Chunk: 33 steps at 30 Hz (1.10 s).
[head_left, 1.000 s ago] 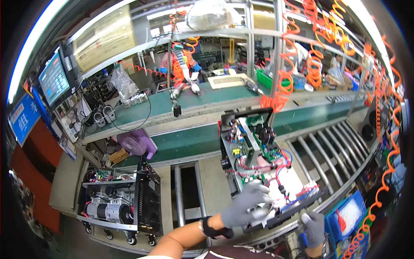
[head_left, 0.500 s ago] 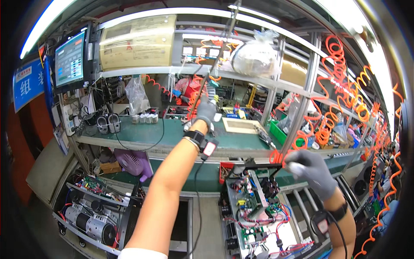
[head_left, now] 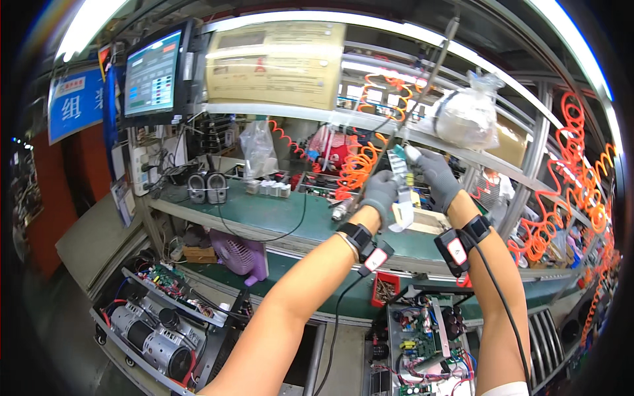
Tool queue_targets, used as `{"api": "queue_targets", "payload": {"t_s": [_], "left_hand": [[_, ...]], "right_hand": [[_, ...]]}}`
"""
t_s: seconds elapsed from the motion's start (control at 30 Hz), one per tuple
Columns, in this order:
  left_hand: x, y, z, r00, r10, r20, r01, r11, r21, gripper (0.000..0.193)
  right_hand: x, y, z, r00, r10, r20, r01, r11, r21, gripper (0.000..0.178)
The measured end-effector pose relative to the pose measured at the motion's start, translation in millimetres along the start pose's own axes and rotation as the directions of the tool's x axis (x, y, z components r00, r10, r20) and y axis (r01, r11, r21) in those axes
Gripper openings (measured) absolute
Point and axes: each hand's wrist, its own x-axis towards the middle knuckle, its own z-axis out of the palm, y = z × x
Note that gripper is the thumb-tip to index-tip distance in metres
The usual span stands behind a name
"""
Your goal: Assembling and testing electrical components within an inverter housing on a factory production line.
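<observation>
My left hand [head_left: 380,195], in a grey glove, is raised over the bench with fingers curled against a pale segmented strip [head_left: 400,173]. A loose white end of that strip hangs below, beside my wrist. Close by on the right, my right hand [head_left: 437,179], also gloved in grey, has its fingers drawn together at the strip's upper part. Something white shows at its fingertips; whether it is a small piece or a finger cover I cannot make out. A long thin rod [head_left: 432,78] slants down behind both hands. Both wrists wear black bands with small cabled boxes.
A green bench [head_left: 284,214] carries white blocks [head_left: 267,188] and two dark cylinders [head_left: 207,188]. Orange coiled hoses [head_left: 360,165] hang behind it. Below stand a purple fan [head_left: 239,254], a red bin [head_left: 384,289] and an open chassis with circuit boards [head_left: 416,336]. A monitor [head_left: 155,74] hangs at left.
My right hand has risen from above the open chassis to the strip beside my left hand. The view has swung left, so the bench and my left hand sit farther right.
</observation>
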Motion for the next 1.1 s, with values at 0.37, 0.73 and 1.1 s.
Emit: {"api": "queue_targets", "payload": {"t_s": [0.37,0.73,1.1], "left_hand": [[9.0,-13.3,-2.9,0.986,0.102,-0.13,-0.1,0.995,0.023,0.014],[-16.3,-22.0,-6.9,0.998,-0.048,0.041,0.048,0.999,0.014,0.012],[-99.0,-33.1,-46.4,0.953,-0.127,0.275,0.179,0.968,-0.175,0.012]], "right_hand": [[26.0,9.7,18.7,0.998,0.004,-0.065,0.014,0.966,0.26,0.025],[39.7,11.6,9.1,0.995,0.044,-0.094,-0.022,0.974,0.226,0.024],[-36.8,-8.7,10.8,0.987,0.156,0.049,-0.159,0.984,0.08,0.034]]}}
